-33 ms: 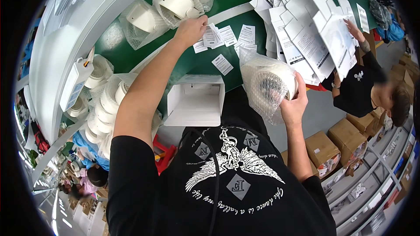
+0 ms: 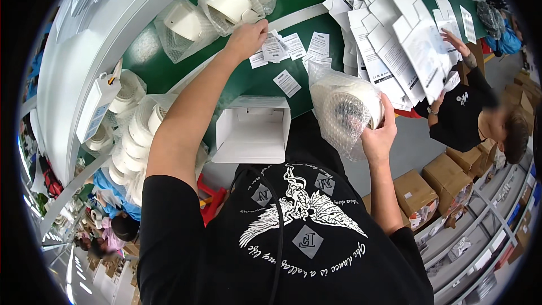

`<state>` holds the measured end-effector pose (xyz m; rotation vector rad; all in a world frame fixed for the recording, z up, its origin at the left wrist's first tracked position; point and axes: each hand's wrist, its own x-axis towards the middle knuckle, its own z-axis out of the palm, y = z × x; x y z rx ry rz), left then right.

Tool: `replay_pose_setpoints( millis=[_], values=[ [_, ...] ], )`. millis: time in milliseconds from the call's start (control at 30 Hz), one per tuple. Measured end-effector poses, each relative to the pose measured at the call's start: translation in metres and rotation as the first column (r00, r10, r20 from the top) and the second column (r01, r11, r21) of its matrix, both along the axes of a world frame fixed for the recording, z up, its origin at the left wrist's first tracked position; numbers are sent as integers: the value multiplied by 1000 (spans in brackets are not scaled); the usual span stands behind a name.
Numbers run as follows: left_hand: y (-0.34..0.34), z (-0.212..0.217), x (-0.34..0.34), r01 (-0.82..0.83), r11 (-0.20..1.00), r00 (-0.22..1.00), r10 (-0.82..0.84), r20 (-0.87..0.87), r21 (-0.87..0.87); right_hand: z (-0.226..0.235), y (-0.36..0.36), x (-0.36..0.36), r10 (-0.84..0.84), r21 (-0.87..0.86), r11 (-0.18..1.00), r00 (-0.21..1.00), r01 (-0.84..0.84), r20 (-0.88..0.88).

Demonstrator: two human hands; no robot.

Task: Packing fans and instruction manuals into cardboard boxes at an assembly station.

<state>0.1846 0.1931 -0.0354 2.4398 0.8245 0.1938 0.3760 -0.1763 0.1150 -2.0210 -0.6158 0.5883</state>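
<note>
My right hand is closed round the near right side of a white, round-bodied part in a bubble-wrap bag. A dark area shows through the wrap. My left hand reaches far forward, fingers curled, beside several printed paper slips and close to a bagged white housing. What its fingertips hold, if anything, is hidden. Between my arms an open white box stands at the near edge of the green table, its open side toward me.
Flattened white cartons lie piled at the right, where a co-worker handles them. More bagged white parts are stacked at the left beside a white curved frame. Brown cardboard boxes stand on the right.
The co-worker's hands have shifted, and the carton between them has tipped lower toward the pile. My own hands look unmoved, the right one still on the bubble-wrapped part.
</note>
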Motion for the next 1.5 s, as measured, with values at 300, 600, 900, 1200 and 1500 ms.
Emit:
replay_pose_setpoints(
  millis=[300, 600, 900, 1200, 1500],
  values=[
    [3, 13, -3, -141, 951, 986, 159, 44, -276, 1, -5, -14, 4, -52, 999, 1000, -3, 15],
    [-8, 55, -27, -180, 951, 972, 211, 101, -253, 7, -6, -5, 20, -68, 998, 995, -13, 101],
    [-105, 210, -108, 318, 945, 913, -328, 241, 82, 57, 8, 10, -24, 221, 975, 989, -8, 144],
    [-161, 127, -178, -325, 901, 929, 249, -273, -285, 104, 81, -54, 663, 330, 600, 684, -729, 305],
    [-168, 107, -178, -372, 865, 924, 380, -47, -337, 23, 125, -134, 931, -522, 149, -59, -840, 361]
  ],
)
